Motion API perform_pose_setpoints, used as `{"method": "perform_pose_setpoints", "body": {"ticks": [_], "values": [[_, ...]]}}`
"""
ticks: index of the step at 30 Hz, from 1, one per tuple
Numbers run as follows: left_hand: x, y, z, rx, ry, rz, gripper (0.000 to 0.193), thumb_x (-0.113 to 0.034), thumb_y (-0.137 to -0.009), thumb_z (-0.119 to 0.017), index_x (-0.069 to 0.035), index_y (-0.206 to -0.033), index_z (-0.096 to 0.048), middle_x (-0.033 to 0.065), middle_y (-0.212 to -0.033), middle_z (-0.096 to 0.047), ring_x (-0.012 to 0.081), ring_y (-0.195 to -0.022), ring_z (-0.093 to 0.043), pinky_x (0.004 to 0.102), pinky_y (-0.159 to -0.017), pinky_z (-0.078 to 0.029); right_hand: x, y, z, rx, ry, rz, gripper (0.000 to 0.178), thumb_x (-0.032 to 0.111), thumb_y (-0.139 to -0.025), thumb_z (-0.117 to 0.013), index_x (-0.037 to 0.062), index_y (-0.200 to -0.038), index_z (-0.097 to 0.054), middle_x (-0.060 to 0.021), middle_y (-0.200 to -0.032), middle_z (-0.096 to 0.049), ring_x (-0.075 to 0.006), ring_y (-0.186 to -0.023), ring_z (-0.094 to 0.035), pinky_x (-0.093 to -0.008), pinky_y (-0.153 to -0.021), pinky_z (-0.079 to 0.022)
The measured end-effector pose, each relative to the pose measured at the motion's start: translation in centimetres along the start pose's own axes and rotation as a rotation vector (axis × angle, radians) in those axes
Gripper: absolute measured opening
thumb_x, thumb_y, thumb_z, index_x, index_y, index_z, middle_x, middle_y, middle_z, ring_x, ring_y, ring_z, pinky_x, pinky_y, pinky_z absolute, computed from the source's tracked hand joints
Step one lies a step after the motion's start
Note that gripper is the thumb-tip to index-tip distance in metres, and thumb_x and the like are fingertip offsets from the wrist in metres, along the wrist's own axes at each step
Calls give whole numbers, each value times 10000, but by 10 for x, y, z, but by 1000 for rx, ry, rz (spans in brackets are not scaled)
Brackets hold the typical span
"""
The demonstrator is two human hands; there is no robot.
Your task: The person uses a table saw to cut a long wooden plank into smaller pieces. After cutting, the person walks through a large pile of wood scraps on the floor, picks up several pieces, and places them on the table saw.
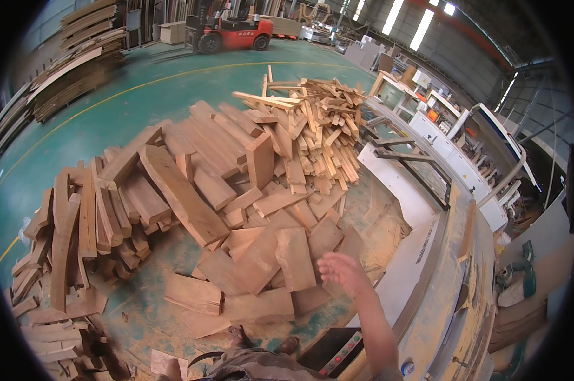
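My right hand [339,270] reaches out over the right side of the board pile with fingers stretched and nothing in them. Beneath and beside it lie flat reddish-brown boards [295,259], loosely overlapped on the floor. At the lower edge only a small part of my left hand [172,367] shows. It is next to a pale piece of wood [162,360], and its fingers are hidden, so whether it grips that piece is unclear. A long thick plank [182,193] leans across the heap in front of me.
Thinner offcuts [328,136] are heaped behind the boards. Along my right runs a long machine [420,260] with a sawdust-covered bed, and a button panel [343,355] sits low beside my feet. A red forklift [236,33] stands far back, near stacked lumber [84,76].
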State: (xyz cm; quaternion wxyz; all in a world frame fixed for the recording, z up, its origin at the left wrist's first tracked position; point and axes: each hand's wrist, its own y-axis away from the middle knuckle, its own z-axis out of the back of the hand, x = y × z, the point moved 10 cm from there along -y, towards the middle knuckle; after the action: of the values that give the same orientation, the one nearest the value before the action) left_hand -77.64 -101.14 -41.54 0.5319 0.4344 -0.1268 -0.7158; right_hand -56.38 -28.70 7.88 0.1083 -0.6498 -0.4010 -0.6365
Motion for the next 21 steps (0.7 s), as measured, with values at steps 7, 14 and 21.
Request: {"method": "perform_pose_setpoints", "body": {"ticks": [7, 14, 21], "values": [[61, 36, 6, -52, 389, 778, 477, -360, -816, -712, -53, -1165, -604, 189, -948, -656, 334, -736, -582, 456, -631, -459, -189, 110, 94, -402, -213, -229, 269, 177, -971, -607, 0, -1174, -611, -127, -1005, -703, -229, -835, -688, -383, -752, -590], [-156, -111, 78, -170, 605, 309, 194, -269, -856, -664, -94, -918, -607, 59, -649, -554, 212, -490, -516, 394, -428, -406, -254, 162, 65, -506, -400, -246, 266, 177, -969, -608, -4, -1165, -611, -134, -990, -705, -225, -816, -686, -384, -736, -590], [-391, -156, 72, -121, 360, -261, 406, -311, -856, -679, 81, -956, -649, 162, -790, -665, 238, -747, -627, 427, -660, -486, -242, 168, 41, -496, -285, -191, 282, 204, -974, -630, -12, -1155, -626, -124, -992, -715, -179, -805, -688, -332, -716, -591]]}}
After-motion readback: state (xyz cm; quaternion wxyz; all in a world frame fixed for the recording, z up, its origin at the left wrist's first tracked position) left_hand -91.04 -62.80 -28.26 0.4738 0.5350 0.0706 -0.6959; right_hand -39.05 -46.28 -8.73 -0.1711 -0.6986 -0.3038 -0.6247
